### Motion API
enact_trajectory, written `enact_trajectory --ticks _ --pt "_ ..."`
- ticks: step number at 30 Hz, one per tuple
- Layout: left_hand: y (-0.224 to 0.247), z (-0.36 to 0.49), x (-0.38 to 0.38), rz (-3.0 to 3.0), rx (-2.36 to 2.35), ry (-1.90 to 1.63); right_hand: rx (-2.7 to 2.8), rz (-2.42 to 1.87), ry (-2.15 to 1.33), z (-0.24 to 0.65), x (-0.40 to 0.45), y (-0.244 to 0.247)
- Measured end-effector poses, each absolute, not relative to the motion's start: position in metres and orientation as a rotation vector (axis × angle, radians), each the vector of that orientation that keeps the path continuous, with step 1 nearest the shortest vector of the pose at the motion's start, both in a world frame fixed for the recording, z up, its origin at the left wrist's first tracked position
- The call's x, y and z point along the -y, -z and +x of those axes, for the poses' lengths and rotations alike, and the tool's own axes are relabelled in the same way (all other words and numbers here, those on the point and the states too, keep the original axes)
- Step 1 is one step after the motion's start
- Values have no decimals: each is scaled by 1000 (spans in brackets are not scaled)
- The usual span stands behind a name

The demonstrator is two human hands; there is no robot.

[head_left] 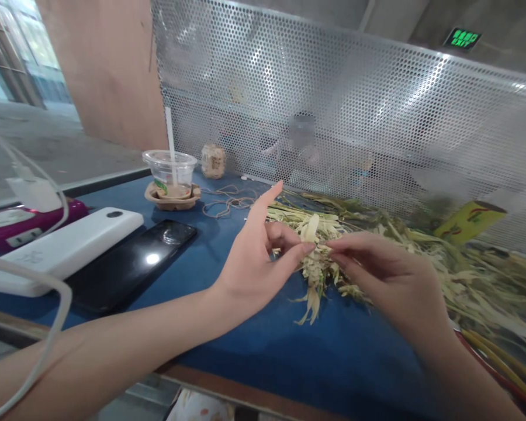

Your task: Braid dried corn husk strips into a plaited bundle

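My left hand (263, 251) pinches a pale, dried leafy plant piece (311, 269) between thumb and bent fingers, its index finger stretched upward. Papery strips hang from this piece over the blue table (245, 362). Close on the right, my right hand (390, 275) has its thumb and fingertips pressed together at the edge of the same piece. Exactly what lies between those right fingertips is too small to make out. Behind both hands spreads a heap of dried plant stalks and leaves (477, 286), reaching along the table to the right.
To the left lie a black phone (135, 263), a white power bank (70, 245) and a purple power strip (30, 222) with cables. Farther back stand a clear cup (170, 169), a jar (213, 161) and loose twine (230, 202). A perforated metal panel (333, 117) borders the back.
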State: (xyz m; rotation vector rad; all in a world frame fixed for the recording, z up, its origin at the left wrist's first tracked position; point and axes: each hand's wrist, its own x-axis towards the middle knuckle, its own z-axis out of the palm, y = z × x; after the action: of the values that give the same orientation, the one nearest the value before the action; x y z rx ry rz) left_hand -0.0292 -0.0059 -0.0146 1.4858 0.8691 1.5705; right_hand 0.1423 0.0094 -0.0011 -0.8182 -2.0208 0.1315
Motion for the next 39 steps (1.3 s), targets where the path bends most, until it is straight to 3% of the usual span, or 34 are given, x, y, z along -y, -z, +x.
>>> enact_trajectory --ticks 10,28,39 --pt "21 -26 6 1565 -898 -1558 2074 -586 435 138 -5 8" --pt "23 -25 5 1522 -910 -1606 1960 -712 502 128 2 20" --pt "21 -23 8 1530 -919 -1606 1809 -874 202 126 5 19"
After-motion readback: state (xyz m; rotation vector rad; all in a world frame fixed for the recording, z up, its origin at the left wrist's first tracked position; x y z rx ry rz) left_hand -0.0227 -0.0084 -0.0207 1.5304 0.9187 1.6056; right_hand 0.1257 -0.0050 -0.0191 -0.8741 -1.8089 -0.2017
